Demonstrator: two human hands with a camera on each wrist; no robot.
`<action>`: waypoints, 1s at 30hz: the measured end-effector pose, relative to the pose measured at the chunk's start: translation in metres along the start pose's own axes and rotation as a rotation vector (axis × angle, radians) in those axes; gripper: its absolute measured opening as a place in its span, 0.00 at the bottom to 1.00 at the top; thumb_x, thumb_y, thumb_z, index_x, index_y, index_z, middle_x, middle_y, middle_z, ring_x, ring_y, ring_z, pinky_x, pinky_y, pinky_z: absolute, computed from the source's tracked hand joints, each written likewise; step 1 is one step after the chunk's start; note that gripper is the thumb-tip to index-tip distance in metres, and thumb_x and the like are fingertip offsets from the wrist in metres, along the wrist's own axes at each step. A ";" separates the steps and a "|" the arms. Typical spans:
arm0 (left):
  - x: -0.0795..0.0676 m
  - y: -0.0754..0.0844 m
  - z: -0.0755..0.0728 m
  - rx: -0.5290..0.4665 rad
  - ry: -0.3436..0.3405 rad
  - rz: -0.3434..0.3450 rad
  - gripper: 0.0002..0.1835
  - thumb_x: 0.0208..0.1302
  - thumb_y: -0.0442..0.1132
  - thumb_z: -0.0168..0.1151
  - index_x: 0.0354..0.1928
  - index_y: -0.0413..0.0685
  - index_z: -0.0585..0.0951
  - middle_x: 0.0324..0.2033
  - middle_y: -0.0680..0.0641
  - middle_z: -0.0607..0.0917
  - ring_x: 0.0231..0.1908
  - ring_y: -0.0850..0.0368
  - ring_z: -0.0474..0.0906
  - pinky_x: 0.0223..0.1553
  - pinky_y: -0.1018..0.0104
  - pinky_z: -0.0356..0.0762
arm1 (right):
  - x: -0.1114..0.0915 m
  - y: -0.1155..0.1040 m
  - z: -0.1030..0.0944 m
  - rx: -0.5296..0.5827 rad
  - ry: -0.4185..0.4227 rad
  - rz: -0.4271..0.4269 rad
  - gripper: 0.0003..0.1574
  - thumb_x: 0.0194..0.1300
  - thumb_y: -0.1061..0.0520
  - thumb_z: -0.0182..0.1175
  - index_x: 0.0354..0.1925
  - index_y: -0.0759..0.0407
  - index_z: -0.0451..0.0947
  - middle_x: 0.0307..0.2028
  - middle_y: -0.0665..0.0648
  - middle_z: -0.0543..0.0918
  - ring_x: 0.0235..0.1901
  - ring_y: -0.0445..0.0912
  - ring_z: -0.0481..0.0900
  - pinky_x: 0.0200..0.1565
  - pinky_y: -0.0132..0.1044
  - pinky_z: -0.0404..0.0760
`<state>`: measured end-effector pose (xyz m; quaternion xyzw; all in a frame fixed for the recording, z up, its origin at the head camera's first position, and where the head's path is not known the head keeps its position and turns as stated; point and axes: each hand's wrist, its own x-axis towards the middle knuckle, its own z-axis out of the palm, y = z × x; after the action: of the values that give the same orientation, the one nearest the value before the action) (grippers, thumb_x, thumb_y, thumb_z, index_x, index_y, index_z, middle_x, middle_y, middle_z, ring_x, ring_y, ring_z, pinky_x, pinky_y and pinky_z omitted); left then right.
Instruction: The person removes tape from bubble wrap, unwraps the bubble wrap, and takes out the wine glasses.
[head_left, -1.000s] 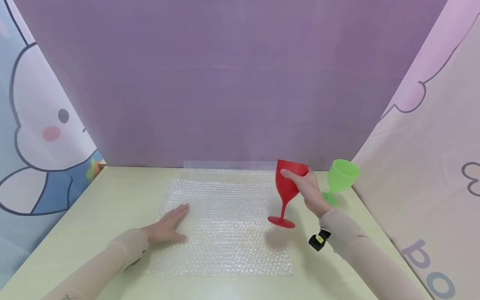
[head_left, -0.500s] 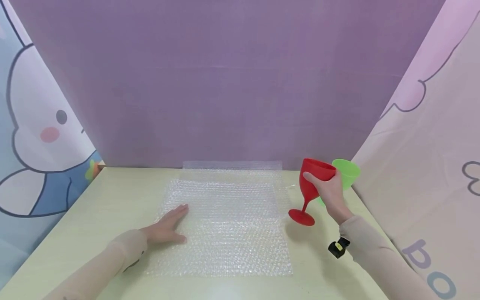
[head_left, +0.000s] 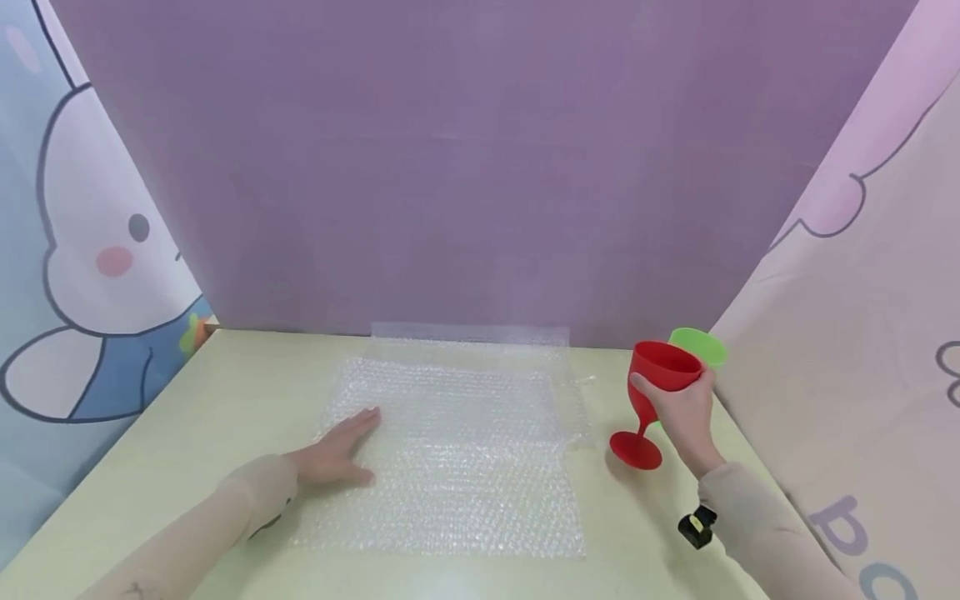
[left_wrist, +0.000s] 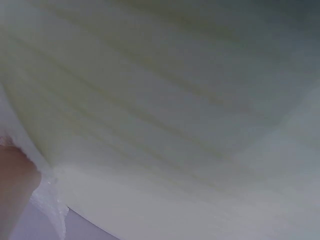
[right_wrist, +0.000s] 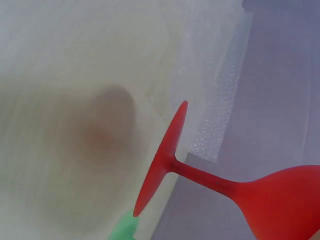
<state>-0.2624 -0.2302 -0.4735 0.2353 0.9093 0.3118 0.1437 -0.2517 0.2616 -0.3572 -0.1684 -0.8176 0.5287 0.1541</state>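
Observation:
My right hand (head_left: 686, 417) grips a red goblet (head_left: 643, 392) by its bowl, thumb on the near side. The goblet is upright with a slight tilt, its round foot close over the table; the right wrist view shows the foot and stem (right_wrist: 205, 181) above a blurred shadow. Behind it stands a green goblet (head_left: 697, 343), mostly hidden by the red one and the hand. A sheet of clear bubble wrap (head_left: 465, 467) lies flat in the middle. My left hand (head_left: 337, 450) rests on its left edge with fingers spread.
The pale wooden table (head_left: 247, 392) meets a purple backdrop (head_left: 480, 167) at the rear, where the bubble wrap's far end reaches. Printed cloth walls stand left and right, the right one (head_left: 840, 358) close to the green goblet.
The right hand has carried the red goblet rightward off the bubble wrap, then slightly lower, in front of the green goblet. The left hand has stayed on the wrap.

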 end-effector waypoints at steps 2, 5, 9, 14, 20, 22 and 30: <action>-0.001 0.001 0.000 -0.007 -0.003 0.000 0.53 0.50 0.54 0.65 0.70 0.37 0.47 0.71 0.37 0.43 0.69 0.36 0.36 0.66 0.37 0.33 | -0.001 0.007 0.000 -0.001 0.016 0.005 0.58 0.52 0.44 0.66 0.67 0.51 0.39 0.64 0.55 0.59 0.61 0.51 0.59 0.43 0.32 0.78; -0.004 0.003 -0.001 -0.017 -0.010 -0.003 0.53 0.50 0.53 0.65 0.70 0.36 0.47 0.70 0.36 0.43 0.69 0.35 0.36 0.66 0.36 0.33 | -0.002 0.015 0.001 -0.002 0.044 0.011 0.59 0.52 0.44 0.66 0.68 0.51 0.39 0.64 0.55 0.59 0.61 0.51 0.59 0.44 0.35 0.78; -0.006 0.006 -0.002 -0.017 -0.013 -0.004 0.53 0.51 0.53 0.65 0.70 0.36 0.46 0.70 0.37 0.43 0.69 0.35 0.36 0.66 0.36 0.32 | -0.002 0.023 -0.001 0.005 0.088 0.021 0.58 0.52 0.44 0.66 0.68 0.51 0.39 0.64 0.54 0.59 0.61 0.50 0.59 0.46 0.36 0.77; -0.004 0.007 -0.002 -0.016 -0.011 0.000 0.53 0.50 0.53 0.65 0.69 0.35 0.47 0.70 0.36 0.43 0.69 0.34 0.36 0.65 0.36 0.33 | -0.002 0.030 -0.004 0.011 0.116 0.048 0.58 0.52 0.43 0.66 0.68 0.50 0.39 0.64 0.53 0.59 0.61 0.49 0.59 0.46 0.35 0.77; -0.002 0.006 -0.003 -0.019 -0.009 0.002 0.54 0.50 0.53 0.66 0.69 0.35 0.47 0.70 0.36 0.43 0.68 0.34 0.36 0.65 0.35 0.32 | 0.007 0.052 -0.004 0.032 0.155 0.031 0.60 0.50 0.41 0.67 0.67 0.45 0.38 0.64 0.52 0.58 0.61 0.49 0.58 0.48 0.39 0.78; -0.002 0.006 -0.002 -0.023 -0.011 -0.001 0.54 0.50 0.53 0.66 0.69 0.35 0.47 0.70 0.36 0.43 0.68 0.34 0.36 0.65 0.35 0.32 | 0.007 0.054 -0.005 0.037 0.164 0.028 0.59 0.50 0.42 0.67 0.67 0.45 0.38 0.64 0.52 0.58 0.61 0.49 0.58 0.48 0.39 0.78; -0.001 0.005 -0.003 -0.024 -0.018 0.005 0.54 0.50 0.54 0.65 0.69 0.35 0.47 0.70 0.36 0.43 0.69 0.34 0.36 0.65 0.35 0.32 | 0.001 0.048 -0.008 0.069 0.194 0.031 0.59 0.49 0.43 0.68 0.67 0.45 0.40 0.64 0.52 0.59 0.61 0.49 0.58 0.49 0.41 0.77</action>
<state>-0.2613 -0.2284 -0.4675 0.2388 0.9035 0.3208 0.1540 -0.2443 0.2869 -0.3980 -0.2260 -0.7774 0.5399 0.2302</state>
